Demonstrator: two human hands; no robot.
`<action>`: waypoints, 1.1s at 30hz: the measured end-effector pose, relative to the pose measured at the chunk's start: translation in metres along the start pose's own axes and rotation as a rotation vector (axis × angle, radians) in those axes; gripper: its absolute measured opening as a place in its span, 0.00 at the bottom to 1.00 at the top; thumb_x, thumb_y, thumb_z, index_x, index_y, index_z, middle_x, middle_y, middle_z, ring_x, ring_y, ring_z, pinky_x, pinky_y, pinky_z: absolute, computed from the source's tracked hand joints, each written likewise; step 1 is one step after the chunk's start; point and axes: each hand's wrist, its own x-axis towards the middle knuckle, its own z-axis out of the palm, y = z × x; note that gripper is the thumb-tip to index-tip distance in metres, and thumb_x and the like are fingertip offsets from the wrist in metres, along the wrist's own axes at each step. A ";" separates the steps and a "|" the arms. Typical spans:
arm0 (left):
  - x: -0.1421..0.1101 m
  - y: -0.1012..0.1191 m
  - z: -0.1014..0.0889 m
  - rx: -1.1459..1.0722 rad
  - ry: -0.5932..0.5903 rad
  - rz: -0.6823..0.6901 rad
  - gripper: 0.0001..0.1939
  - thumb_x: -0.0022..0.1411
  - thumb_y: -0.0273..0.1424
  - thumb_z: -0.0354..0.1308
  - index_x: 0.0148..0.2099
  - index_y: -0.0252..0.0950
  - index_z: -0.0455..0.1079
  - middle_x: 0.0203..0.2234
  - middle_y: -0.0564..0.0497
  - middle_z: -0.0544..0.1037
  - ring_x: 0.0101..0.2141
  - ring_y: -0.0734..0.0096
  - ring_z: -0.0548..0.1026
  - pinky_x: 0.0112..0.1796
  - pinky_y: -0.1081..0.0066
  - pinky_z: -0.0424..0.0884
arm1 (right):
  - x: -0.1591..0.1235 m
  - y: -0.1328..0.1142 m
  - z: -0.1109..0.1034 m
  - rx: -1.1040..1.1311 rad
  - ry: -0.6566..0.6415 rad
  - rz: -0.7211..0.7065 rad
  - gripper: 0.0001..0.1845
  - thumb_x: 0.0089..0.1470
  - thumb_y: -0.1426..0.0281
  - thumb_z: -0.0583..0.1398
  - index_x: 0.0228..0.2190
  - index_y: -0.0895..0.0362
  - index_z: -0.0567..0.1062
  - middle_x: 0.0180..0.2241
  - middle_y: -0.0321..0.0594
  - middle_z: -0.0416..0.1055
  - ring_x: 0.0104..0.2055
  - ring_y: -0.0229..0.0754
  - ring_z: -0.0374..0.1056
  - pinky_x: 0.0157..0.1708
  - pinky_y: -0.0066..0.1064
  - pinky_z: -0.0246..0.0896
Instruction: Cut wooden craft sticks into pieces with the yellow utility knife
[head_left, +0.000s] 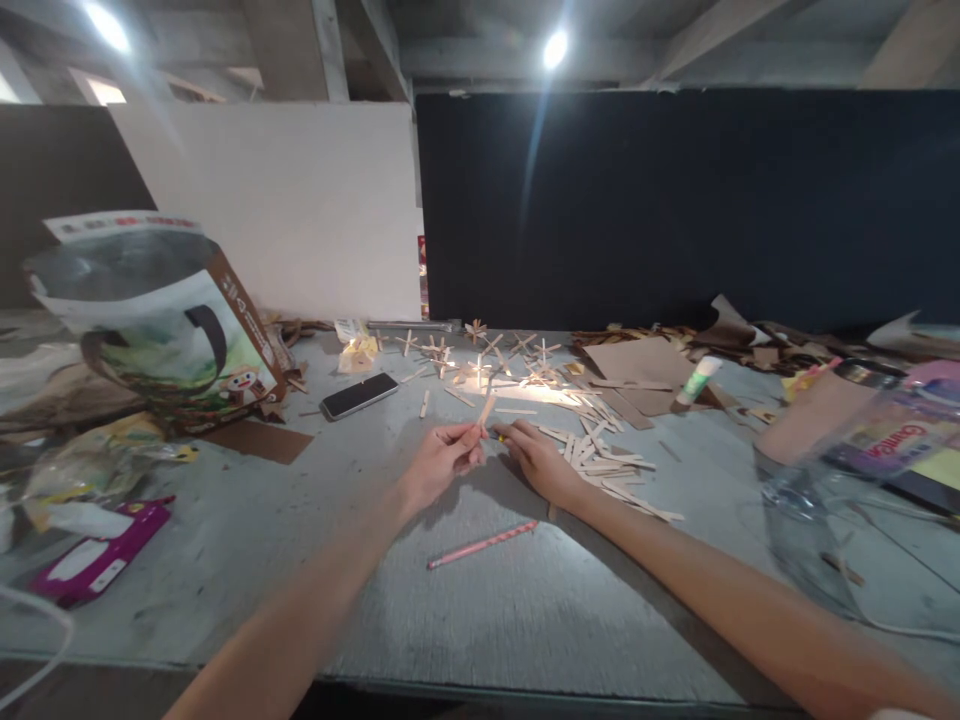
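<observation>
My left hand (446,462) is closed, pinching a flat wooden craft stick (488,408) that points up and away from me. Close beside it, my right hand (541,462) is low over the table with its fingers curled down. A small yellow spot shows at those fingertips, too small to name. To the right of my right hand lies a loose pile of craft sticks (600,465). Several star-shaped pieces made of crossed sticks (480,370) stand and lie farther back. A pink striped pencil (484,545) rests on the table nearer to me.
Left of centre lies a black phone (360,396); a large printed bag (172,340) and a purple object (101,553) are farther left. At right are a glue stick (699,380), brown cardboard (637,368) and a clear plastic bottle (806,530). Dark and white panels back the table.
</observation>
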 end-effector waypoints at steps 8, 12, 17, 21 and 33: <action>0.008 -0.003 -0.009 0.070 0.147 0.093 0.23 0.49 0.49 0.70 0.33 0.32 0.77 0.16 0.55 0.69 0.17 0.80 0.61 0.20 0.74 0.53 | -0.001 -0.003 -0.001 -0.002 0.089 0.059 0.18 0.70 0.66 0.46 0.52 0.53 0.71 0.41 0.45 0.70 0.43 0.47 0.69 0.46 0.39 0.68; 0.010 -0.007 -0.013 0.071 0.154 0.080 0.24 0.47 0.49 0.71 0.32 0.31 0.77 0.16 0.55 0.69 0.18 0.80 0.61 0.21 0.74 0.54 | -0.002 -0.006 -0.002 0.008 0.062 0.040 0.18 0.70 0.65 0.45 0.52 0.53 0.70 0.42 0.45 0.70 0.45 0.47 0.69 0.48 0.40 0.67; 0.009 -0.010 -0.009 0.057 0.144 0.053 0.21 0.50 0.46 0.70 0.32 0.31 0.77 0.17 0.54 0.69 0.19 0.78 0.63 0.22 0.74 0.55 | 0.000 -0.010 -0.004 -0.017 -0.023 0.034 0.17 0.69 0.63 0.48 0.53 0.52 0.70 0.42 0.45 0.69 0.45 0.48 0.68 0.48 0.40 0.67; 0.008 -0.009 -0.007 0.065 0.132 0.042 0.20 0.49 0.45 0.70 0.32 0.31 0.77 0.17 0.54 0.69 0.19 0.78 0.64 0.22 0.74 0.56 | 0.001 -0.012 -0.005 -0.020 -0.033 0.023 0.17 0.69 0.65 0.48 0.53 0.52 0.69 0.42 0.45 0.68 0.45 0.48 0.68 0.48 0.41 0.68; 0.007 -0.009 -0.010 0.069 0.085 0.032 0.19 0.50 0.45 0.70 0.32 0.32 0.77 0.16 0.54 0.70 0.19 0.77 0.65 0.22 0.74 0.57 | 0.001 -0.016 -0.007 -0.040 -0.047 0.020 0.17 0.70 0.64 0.47 0.53 0.51 0.69 0.41 0.44 0.68 0.44 0.47 0.68 0.47 0.39 0.67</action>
